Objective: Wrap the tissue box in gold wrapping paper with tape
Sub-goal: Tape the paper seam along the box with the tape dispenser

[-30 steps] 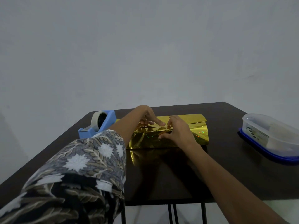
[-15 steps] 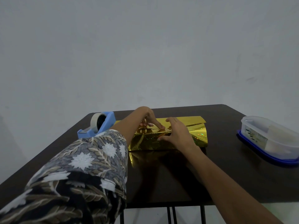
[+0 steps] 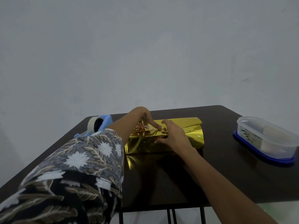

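The tissue box, covered in shiny gold wrapping paper [image 3: 193,135], lies lengthwise in the middle of the dark table [image 3: 161,183]. The box itself is hidden under the paper, and a loose paper flap overlaps along the top. My left hand [image 3: 144,118] reaches over from the left. Its index fingertip presses on the top seam and the other fingers are bent beside it. My right hand [image 3: 174,135] lies flat over the top front edge, with the thumb along the front face. Whether tape is under the fingers I cannot tell.
A blue tape dispenser [image 3: 104,124] with a pale roll stands at the table's back left, partly behind my patterned sleeve [image 3: 77,159]. A clear plastic container [image 3: 265,136] on a blue lid sits at the right edge. A plain wall rises behind.
Both hands stay on the top seam of the wrapped box. My left index finger has slid slightly right toward my right hand. The box has not moved.
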Available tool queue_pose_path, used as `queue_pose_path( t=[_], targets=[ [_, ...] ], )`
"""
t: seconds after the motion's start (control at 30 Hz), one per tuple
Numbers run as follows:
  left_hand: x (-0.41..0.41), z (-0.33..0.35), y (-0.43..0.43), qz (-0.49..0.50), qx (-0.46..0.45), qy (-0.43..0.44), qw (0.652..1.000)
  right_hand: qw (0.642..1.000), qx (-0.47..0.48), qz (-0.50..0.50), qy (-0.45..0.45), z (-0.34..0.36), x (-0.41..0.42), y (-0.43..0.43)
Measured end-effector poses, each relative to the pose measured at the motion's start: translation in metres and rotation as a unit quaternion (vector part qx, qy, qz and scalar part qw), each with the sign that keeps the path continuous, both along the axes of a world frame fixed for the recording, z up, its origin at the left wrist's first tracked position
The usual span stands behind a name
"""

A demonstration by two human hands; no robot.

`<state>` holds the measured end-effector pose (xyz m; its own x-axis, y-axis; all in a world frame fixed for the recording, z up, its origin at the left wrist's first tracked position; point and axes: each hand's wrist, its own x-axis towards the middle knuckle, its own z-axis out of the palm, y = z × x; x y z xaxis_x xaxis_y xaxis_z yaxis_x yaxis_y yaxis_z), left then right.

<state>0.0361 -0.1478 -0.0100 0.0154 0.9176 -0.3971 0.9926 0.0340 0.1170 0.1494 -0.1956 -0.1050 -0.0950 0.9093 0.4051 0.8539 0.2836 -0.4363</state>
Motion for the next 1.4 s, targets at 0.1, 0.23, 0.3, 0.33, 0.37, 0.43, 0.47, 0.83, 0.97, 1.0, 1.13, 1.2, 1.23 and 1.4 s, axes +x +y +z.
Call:
queue_pose_path(
  t=[0.1, 0.23, 0.3, 0.33, 0.37, 0.43, 0.47, 0.83, 0.97, 1.0, 1.13, 1.2, 1.23, 1.4],
  targets=[
    [-0.004, 0.002, 0.005, 0.021, -0.024, 0.001, 0.999, 1.000, 0.009, 0.006, -0.007, 0.000, 0.000, 0.000],
    [-0.007, 0.000, 0.013, 0.026, -0.033, -0.002, 0.999, 1.000, 0.005, 0.010, -0.014, 0.001, 0.000, -0.002],
    [-0.009, -0.001, 0.017, 0.033, -0.040, -0.014, 0.999, 1.000, 0.002, 0.008, -0.026, 0.001, 0.001, -0.001],
    [-0.011, 0.000, 0.019, 0.036, -0.048, -0.020, 0.998, 0.999, 0.001, 0.006, -0.031, 0.002, 0.001, -0.002],
    [-0.012, 0.000, 0.020, 0.037, -0.055, -0.021, 0.998, 0.999, 0.000, 0.005, -0.032, 0.002, 0.001, -0.002],
    [-0.014, 0.001, 0.020, 0.030, -0.059, -0.017, 0.998, 1.000, 0.003, 0.007, -0.030, 0.002, 0.001, -0.002],
    [-0.014, 0.002, 0.020, 0.028, -0.058, -0.017, 0.998, 1.000, 0.003, 0.009, -0.028, 0.002, 0.001, -0.003],
    [-0.017, 0.003, 0.024, 0.035, -0.071, -0.062, 0.995, 1.000, 0.001, 0.007, -0.025, 0.003, 0.001, -0.003],
    [-0.016, 0.005, 0.026, 0.037, -0.074, -0.057, 0.995, 1.000, 0.003, 0.010, -0.026, 0.002, 0.002, -0.002],
    [-0.016, 0.005, 0.027, 0.041, -0.074, -0.059, 0.995, 1.000, 0.004, 0.010, -0.025, 0.002, 0.002, -0.002],
    [-0.016, 0.006, 0.026, 0.048, -0.070, -0.067, 0.994, 1.000, 0.005, 0.012, -0.026, 0.001, 0.002, -0.001],
    [-0.017, 0.004, 0.027, 0.049, -0.065, -0.073, 0.994, 1.000, 0.008, 0.012, -0.027, 0.000, 0.002, -0.001],
    [-0.018, 0.003, 0.027, 0.052, -0.063, -0.077, 0.994, 0.999, 0.010, 0.013, -0.028, 0.000, 0.002, -0.001],
    [-0.022, -0.001, 0.027, 0.062, -0.054, -0.103, 0.991, 0.999, 0.013, 0.013, -0.032, 0.000, 0.002, 0.000]
  ],
)
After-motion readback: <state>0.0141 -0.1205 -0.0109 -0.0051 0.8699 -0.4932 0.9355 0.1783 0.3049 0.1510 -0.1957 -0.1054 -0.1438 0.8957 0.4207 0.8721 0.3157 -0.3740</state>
